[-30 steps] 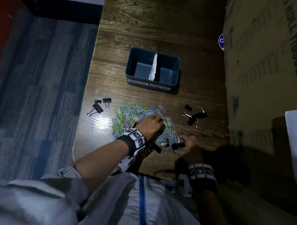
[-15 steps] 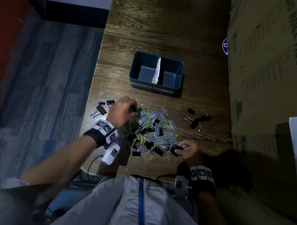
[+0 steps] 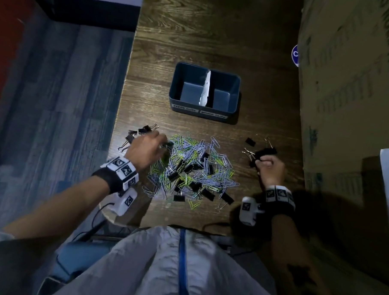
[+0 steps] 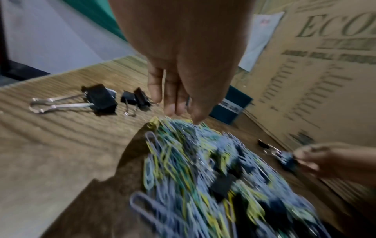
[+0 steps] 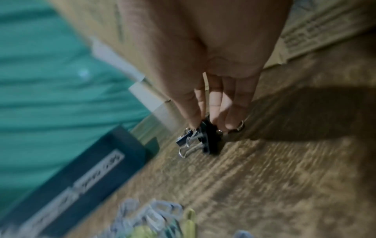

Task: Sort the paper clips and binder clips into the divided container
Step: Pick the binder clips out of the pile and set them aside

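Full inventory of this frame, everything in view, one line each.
divided container: one, dark blue, far middle of table, both compartments look empty
divider: one, white, splits the container
labels: two, white, container's near wall
paper clips: many, blue, yellow and green, central pile
binder clips in pile: several, black, mixed among the paper clips
binder clips left group: about three, black, beside the pile
binder clips right group: a few, black, right of the pile
table: one, dark wood
cardboard box: one, brown, right edge
left hand: at pile's left edge, grip hidden
right hand: fingers pinch a binder clip
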Motion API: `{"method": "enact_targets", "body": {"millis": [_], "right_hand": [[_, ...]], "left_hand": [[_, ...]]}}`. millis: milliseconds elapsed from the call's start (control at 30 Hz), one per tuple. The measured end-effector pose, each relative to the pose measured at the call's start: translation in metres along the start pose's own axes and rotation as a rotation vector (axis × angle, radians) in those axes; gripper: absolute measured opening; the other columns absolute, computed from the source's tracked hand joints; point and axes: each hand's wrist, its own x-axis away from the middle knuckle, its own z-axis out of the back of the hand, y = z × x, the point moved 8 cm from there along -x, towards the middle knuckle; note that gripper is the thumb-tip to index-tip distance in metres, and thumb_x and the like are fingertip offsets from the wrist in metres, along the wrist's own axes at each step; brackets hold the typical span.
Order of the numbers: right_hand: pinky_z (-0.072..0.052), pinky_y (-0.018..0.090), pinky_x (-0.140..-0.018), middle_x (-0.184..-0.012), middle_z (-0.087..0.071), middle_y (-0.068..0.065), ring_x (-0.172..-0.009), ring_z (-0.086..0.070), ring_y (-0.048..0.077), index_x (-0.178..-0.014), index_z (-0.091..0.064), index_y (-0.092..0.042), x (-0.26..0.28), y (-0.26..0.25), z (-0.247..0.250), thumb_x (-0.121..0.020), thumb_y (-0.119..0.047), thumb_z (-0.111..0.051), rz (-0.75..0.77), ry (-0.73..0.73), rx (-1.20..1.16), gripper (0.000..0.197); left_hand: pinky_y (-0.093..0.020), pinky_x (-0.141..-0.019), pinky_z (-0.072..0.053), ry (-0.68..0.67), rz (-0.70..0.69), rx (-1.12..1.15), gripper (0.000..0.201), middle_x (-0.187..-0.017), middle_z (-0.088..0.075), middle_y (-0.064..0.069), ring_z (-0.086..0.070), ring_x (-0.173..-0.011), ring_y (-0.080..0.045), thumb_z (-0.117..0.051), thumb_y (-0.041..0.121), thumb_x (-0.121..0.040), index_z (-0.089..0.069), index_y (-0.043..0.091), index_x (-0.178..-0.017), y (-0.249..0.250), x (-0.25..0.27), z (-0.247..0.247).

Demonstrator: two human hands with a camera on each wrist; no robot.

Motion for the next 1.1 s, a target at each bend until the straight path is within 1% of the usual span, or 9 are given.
{"method": "enact_targets", "body": {"millis": [133,233,400,500,600,700,833,1000,1100], "right_hand": [[-0.037,0.02,-0.071,-0.088,-0.063,0.004,-0.074,-0.056,0.018,-0.095,-0.07,-0.011,0.025,-0.018,-0.002,-0.08,-0.007,-0.076,0.194,-0.014,0.158,0.017],[-0.044,0.025,-0.065,-0.074,-0.066,0.004,-0.064,-0.058,0.018,-0.083,-0.072,-0.016,0.054,-0.002,-0.024,-0.076,-0.004,-0.077,0.295,-0.224,0.238,0.015],[-0.05,0.024,-0.08,-0.113,-0.062,0.003,-0.098,-0.061,0.018,-0.109,-0.068,-0.023,0.098,0.041,-0.074,-0.072,-0.005,-0.08,0.295,-0.557,0.482,0.043],[-0.051,0.035,-0.087,-0.114,-0.054,-0.004,-0.102,-0.056,0.017,-0.1,-0.059,-0.034,0.105,0.041,-0.086,-0.069,-0.006,-0.085,0.293,-0.537,0.465,0.049],[-0.045,0.028,-0.076,-0.096,-0.055,-0.003,-0.087,-0.053,0.018,-0.09,-0.064,-0.019,0.105,0.034,-0.088,-0.069,-0.006,-0.085,0.299,-0.45,0.475,0.032],[-0.048,0.03,-0.08,-0.096,-0.053,-0.003,-0.089,-0.051,0.019,-0.093,-0.067,-0.016,0.1,0.032,-0.084,-0.071,-0.007,-0.082,0.249,-0.406,0.496,0.028],[-0.037,0.015,-0.059,-0.084,-0.067,0.003,-0.075,-0.06,0.018,-0.086,-0.074,-0.018,0.091,0.024,-0.061,-0.066,-0.016,-0.083,0.3,-0.327,0.456,0.022],[-0.041,0.015,-0.054,-0.064,-0.068,-0.008,-0.066,-0.061,0.014,-0.068,-0.07,-0.025,0.074,0.0,-0.033,-0.063,-0.002,-0.085,0.21,-0.444,0.302,0.027],[-0.042,0.012,-0.059,-0.081,-0.071,0.0,-0.073,-0.061,0.012,-0.087,-0.076,-0.017,0.052,-0.015,-0.01,-0.073,-0.003,-0.083,0.205,-0.377,0.27,0.021]], "left_hand": [[-0.024,-0.066,-0.05,-0.21,-0.099,-0.009,0.037,-0.107,-0.055,-0.004,-0.054,-0.079,-0.014,-0.062,0.038,-0.09,-0.056,0.012,-0.116,0.038,0.033,-0.037],[-0.03,-0.064,-0.053,-0.282,-0.071,-0.055,0.052,-0.113,-0.054,-0.008,-0.059,-0.083,-0.021,-0.069,0.035,-0.086,-0.049,0.01,-0.127,0.05,0.045,-0.052],[-0.033,-0.065,-0.053,-0.231,-0.026,-0.113,0.054,-0.109,-0.056,-0.01,-0.06,-0.084,-0.024,-0.071,0.014,-0.081,-0.045,0.015,-0.128,0.06,0.041,-0.056],[-0.035,-0.067,-0.052,-0.239,0.003,-0.188,0.055,-0.112,-0.058,-0.009,-0.06,-0.093,-0.025,-0.07,0.013,-0.08,-0.043,0.018,-0.127,0.064,0.037,-0.059],[-0.036,-0.068,-0.054,-0.231,-0.004,-0.19,0.056,-0.115,-0.057,-0.011,-0.06,-0.094,-0.027,-0.065,0.003,-0.079,-0.041,0.015,-0.128,0.068,0.034,-0.06],[-0.034,-0.064,-0.053,-0.19,-0.021,-0.139,0.051,-0.108,-0.059,-0.01,-0.061,-0.083,-0.025,-0.064,0.0,-0.08,-0.042,0.012,-0.125,0.072,0.033,-0.054],[-0.03,-0.059,-0.05,-0.058,-0.021,0.089,0.036,-0.094,-0.062,-0.005,-0.062,-0.074,-0.023,-0.067,0.006,-0.084,-0.052,0.011,-0.117,0.062,0.034,-0.028],[-0.024,-0.081,-0.048,0.066,0.113,0.426,0.031,-0.109,-0.063,-0.006,-0.059,-0.088,-0.015,-0.061,0.011,-0.093,-0.062,0.014,-0.124,0.017,0.04,0.008],[-0.029,-0.081,-0.045,0.087,0.228,0.404,0.028,-0.106,-0.063,-0.006,-0.058,-0.09,-0.018,-0.064,0.011,-0.092,-0.065,0.015,-0.12,-0.025,0.052,0.02]]}}
